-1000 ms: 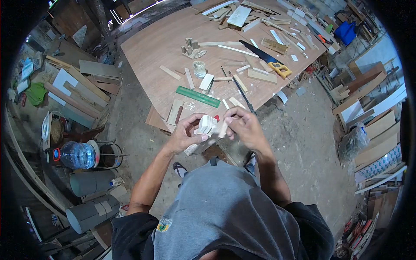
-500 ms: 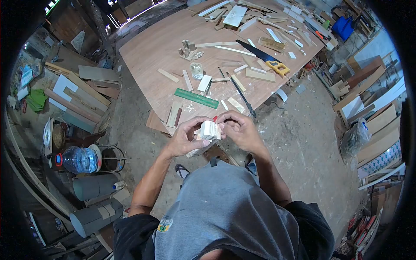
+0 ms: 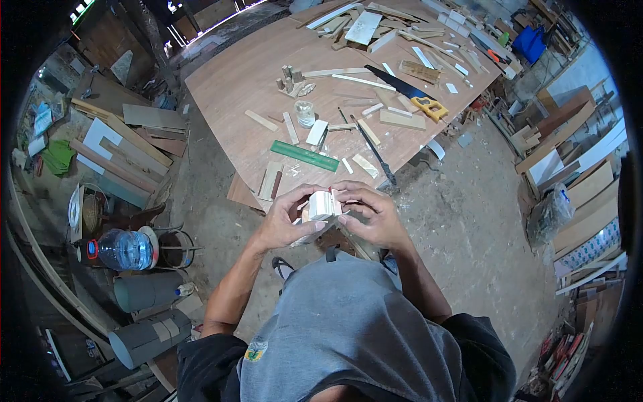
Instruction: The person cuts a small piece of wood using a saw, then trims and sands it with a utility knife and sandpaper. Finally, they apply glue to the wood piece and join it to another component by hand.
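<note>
Between my two hands, close to my chest, is a small pale wooden piece (image 3: 320, 206) that looks built up from stacked layers. My left hand (image 3: 287, 218) is wrapped round its left side, thumb along the near edge. On the right side, my right hand (image 3: 375, 216) grips it with fingers over the top and thumb below. A bit of red shows at the far edge of the piece, too small to name. Beyond my hands, a green ruler (image 3: 305, 155) lies on the plywood table (image 3: 228, 107).
A handsaw with a yellow handle (image 3: 429, 107), a glass jar (image 3: 305, 114), wood strips and a pile of offcuts (image 3: 362, 27) lie on the table. Boards (image 3: 120, 157) and a large water bottle (image 3: 124, 249) stand at left. More boards (image 3: 583, 201) lean at right.
My right hand has moved from pinching at the far right corner to gripping the piece's right side, its thumb now lower. The left hand keeps its hold.
</note>
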Demonstrator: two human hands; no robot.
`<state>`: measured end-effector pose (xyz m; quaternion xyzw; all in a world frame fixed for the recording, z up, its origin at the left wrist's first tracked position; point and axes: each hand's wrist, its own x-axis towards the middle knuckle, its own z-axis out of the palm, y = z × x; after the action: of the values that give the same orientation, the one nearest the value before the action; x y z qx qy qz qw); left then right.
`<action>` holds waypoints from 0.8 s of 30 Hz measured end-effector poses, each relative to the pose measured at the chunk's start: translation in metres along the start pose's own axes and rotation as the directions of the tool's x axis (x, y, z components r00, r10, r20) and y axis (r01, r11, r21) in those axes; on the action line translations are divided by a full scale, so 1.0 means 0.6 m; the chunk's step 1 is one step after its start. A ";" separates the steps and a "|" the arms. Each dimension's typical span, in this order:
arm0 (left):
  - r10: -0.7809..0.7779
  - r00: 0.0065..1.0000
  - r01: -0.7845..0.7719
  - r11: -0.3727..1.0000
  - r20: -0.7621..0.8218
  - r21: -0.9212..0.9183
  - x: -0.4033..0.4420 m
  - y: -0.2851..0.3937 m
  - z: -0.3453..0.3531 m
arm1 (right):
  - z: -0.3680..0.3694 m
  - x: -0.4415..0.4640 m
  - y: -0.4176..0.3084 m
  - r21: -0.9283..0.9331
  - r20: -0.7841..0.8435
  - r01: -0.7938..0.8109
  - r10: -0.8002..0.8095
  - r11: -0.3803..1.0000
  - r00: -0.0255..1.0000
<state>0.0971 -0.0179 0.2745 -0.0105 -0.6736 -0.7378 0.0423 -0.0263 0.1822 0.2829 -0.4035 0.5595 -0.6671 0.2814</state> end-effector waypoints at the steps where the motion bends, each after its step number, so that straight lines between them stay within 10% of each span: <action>1: -0.006 1.000 0.006 1.000 0.007 0.004 0.000 0.004 0.000 | 0.000 -0.001 0.003 -0.002 -0.022 0.029 -0.029 1.000 0.999; 24: -0.016 1.000 0.015 0.994 0.017 0.105 0.002 0.012 0.010 | -0.001 -0.011 0.019 -0.172 -0.033 0.194 -0.202 0.966 0.979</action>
<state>0.0961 -0.0125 0.2822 -0.0096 -0.7119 -0.7015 0.0310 -0.0244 0.1858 0.2703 -0.4628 0.5774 -0.6523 0.1644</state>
